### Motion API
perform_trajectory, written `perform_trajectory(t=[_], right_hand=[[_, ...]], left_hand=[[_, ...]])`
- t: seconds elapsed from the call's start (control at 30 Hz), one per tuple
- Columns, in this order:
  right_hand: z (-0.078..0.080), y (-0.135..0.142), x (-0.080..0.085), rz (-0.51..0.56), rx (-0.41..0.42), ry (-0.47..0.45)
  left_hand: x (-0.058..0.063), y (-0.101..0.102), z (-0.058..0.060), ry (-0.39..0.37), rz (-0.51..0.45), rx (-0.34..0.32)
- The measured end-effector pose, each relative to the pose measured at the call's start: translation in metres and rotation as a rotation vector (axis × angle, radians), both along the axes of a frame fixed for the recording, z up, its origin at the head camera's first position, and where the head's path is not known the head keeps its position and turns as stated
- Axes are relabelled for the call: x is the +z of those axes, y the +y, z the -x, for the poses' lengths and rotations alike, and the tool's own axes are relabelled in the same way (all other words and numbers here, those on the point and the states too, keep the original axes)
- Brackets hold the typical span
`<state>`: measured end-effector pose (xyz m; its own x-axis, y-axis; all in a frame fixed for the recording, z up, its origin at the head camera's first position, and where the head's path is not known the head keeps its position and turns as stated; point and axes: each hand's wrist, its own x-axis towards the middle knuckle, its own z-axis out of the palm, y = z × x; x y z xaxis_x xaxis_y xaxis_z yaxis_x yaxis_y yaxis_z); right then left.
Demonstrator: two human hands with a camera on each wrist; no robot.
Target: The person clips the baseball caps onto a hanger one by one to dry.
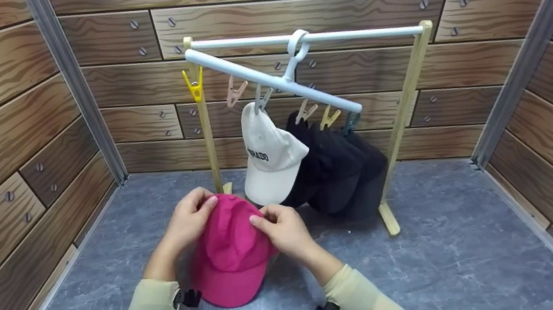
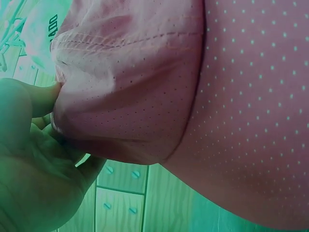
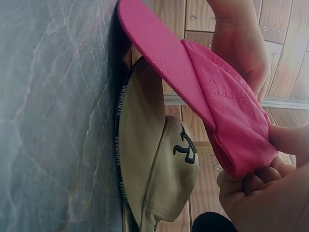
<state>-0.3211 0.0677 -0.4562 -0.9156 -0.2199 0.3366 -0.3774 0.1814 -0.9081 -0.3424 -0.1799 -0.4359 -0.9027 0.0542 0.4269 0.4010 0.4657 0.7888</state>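
A pink baseball cap is held up in front of the rack, its brim pointing down toward me. My left hand pinches the crown's upper left edge between thumb and fingers. On the other side, my right hand pinches the crown's right edge, fingers tucked behind the fabric. Small dots cover the brim in the left wrist view, where the cap's crown looks slack and creased. A beige cap with dark lettering sits on the surface behind and below the pink one in the right wrist view.
A wooden rack carries a white hanger tilted down to the right. Clips hold a white cap and several black caps. A yellow clip and a pink clip on the hanger's left hold nothing. Wood-patterned walls surround the grey surface.
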Motion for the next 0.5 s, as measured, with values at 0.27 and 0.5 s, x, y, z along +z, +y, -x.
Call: perform_trajectory(t=[0.27,0.5], right_hand=[[-0.0003,0.0022,0.0031,-0.040,-0.038,0.047],[-0.0014,0.0044,0.0077,-0.050,-0.048,0.083]], left_hand=[[0.0015,0.0019,-0.0010,0.060,-0.016,0.004],[0.0015,0.0046,-0.0008,0.137,-0.027,0.008]])
